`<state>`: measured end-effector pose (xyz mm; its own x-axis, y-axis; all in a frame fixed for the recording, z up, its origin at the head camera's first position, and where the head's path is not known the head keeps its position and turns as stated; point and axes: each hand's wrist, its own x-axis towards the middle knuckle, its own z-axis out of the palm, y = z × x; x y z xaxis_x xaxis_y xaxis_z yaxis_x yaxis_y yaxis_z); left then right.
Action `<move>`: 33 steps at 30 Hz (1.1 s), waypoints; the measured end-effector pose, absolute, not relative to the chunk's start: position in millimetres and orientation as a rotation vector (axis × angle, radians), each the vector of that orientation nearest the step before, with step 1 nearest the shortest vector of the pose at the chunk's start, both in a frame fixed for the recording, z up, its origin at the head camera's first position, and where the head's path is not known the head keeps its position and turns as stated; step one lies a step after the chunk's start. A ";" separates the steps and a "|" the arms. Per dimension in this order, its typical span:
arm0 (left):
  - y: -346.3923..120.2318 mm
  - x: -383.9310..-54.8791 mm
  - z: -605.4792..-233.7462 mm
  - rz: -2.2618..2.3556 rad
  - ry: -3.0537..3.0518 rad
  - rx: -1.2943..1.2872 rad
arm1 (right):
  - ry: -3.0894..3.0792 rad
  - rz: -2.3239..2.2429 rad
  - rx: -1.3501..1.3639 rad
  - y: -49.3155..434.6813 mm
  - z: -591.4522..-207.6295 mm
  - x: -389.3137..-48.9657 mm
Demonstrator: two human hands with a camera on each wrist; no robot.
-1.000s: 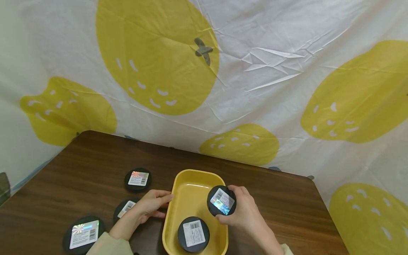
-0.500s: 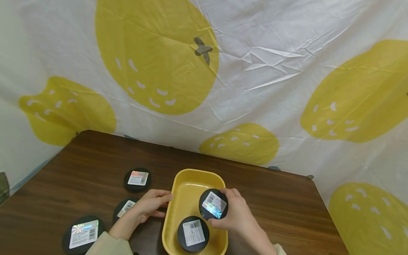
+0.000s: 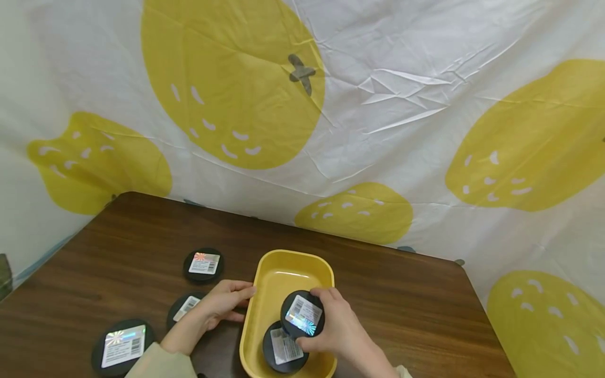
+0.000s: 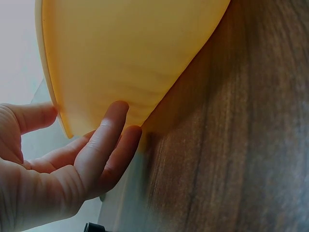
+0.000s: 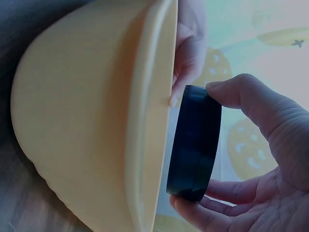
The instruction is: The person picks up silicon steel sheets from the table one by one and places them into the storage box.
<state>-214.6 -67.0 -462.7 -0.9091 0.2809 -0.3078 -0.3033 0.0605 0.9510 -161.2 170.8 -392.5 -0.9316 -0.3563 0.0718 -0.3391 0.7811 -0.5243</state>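
My right hand (image 3: 333, 320) grips a flat round black container (image 3: 302, 313) by its edges, thumb on one side and fingers on the other. Its top carries a white label with a shiny sticker. It is held above the yellow plastic tub (image 3: 272, 262), overlapping a second black container (image 3: 283, 349) inside in the head view. In the right wrist view the held container (image 5: 195, 145) is tilted, just over the tub's rim (image 5: 149, 116). My left hand (image 3: 224, 302) rests against the tub's left side, one fingertip at the rim and other fingers (image 4: 104, 140) along the outer wall.
On the brown wooden table (image 3: 402, 294), left of the tub, lie more labelled round black containers: one at the back (image 3: 203, 265), one partly behind my left forearm (image 3: 181, 310), one at the front (image 3: 123, 346). A lemon-print cloth (image 3: 378, 142) hangs behind the table.
My right hand has moved left and toward me with the black container, from the tub's right side to over the container inside. The left hand and tub stay in place.
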 end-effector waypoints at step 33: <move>-69.7 -215.7 -466.0 1.905 1.912 0.020 | 2.791 -0.815 -0.669 156.8 -411.4 -146.6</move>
<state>-215.7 -69.7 -466.0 -0.9034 0.3127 -0.2933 -0.2922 0.0515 0.9550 -146.6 156.8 -411.4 -0.8876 -0.4598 -0.0255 -0.3738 0.7517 -0.5434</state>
